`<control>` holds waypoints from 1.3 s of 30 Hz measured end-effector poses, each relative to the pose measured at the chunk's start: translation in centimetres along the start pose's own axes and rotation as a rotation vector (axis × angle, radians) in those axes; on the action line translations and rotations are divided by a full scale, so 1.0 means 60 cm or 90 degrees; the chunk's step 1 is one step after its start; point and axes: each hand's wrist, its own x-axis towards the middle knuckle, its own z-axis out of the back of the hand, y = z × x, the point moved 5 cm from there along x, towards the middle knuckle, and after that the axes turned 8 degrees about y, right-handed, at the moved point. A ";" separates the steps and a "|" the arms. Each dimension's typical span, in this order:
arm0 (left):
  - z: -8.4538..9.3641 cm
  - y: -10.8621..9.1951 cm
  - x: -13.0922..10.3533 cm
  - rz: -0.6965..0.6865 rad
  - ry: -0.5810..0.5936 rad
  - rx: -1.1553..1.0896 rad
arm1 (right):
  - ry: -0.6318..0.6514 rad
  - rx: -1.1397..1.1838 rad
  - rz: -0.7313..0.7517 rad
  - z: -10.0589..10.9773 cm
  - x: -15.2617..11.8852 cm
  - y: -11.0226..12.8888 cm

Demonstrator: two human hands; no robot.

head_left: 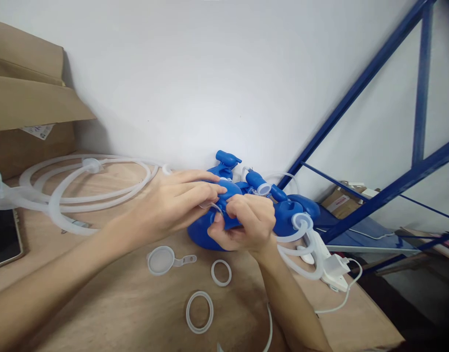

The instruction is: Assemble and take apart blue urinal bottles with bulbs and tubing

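Observation:
A blue plastic bottle (202, 233) rests on the wooden table under both hands. My left hand (180, 195) lies across its upper left side, fingers wrapped over it and holding it. A thin, curved clear strip (214, 206) runs from under those fingers to my right thumb. My right hand (248, 220) is closed in a pinch at the strip's end, against the bottle; its fingertips are partly hidden. Nearer me lie a translucent round cap with a tab (161, 260), a small white ring (221, 273) and a larger white ring (199, 312).
Coiled translucent tubing (63, 205) and a cardboard box (30, 98) are at left, by a dark-screened device (4, 237). More blue bottles (288, 215) with tubing stand behind and right. A power strip (329, 266) lies near the right edge, beside a blue metal rack (356, 93).

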 end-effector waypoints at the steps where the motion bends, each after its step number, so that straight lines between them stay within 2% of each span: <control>1: 0.005 -0.002 0.003 0.005 0.037 -0.009 | 0.001 0.009 -0.001 0.000 0.001 -0.003; 4: 0.015 -0.003 0.009 0.029 0.096 -0.027 | 0.013 0.015 0.005 -0.001 0.000 -0.013; 10: 0.012 0.002 0.002 -0.001 0.052 -0.022 | -0.007 0.005 0.015 -0.002 -0.003 -0.008; 16: 0.008 -0.002 0.001 -0.041 -0.031 0.029 | -0.007 0.012 0.014 -0.007 -0.001 0.002; 19: 0.010 -0.010 0.011 -0.025 -0.018 0.007 | -0.003 0.033 -0.004 -0.004 -0.001 -0.013; 24: 0.011 -0.007 0.012 -0.018 0.025 -0.030 | 0.011 0.022 0.028 0.000 -0.001 -0.021; 28: 0.009 0.000 -0.003 -0.051 -0.010 0.011 | 0.014 0.014 0.039 -0.001 0.001 -0.011; 33: 0.002 -0.009 -0.003 -0.049 -0.054 0.050 | 0.016 -0.001 0.041 -0.003 0.002 -0.003; 39: 0.003 -0.020 0.005 -0.055 -0.050 0.081 | 0.003 0.019 0.054 -0.004 -0.002 -0.006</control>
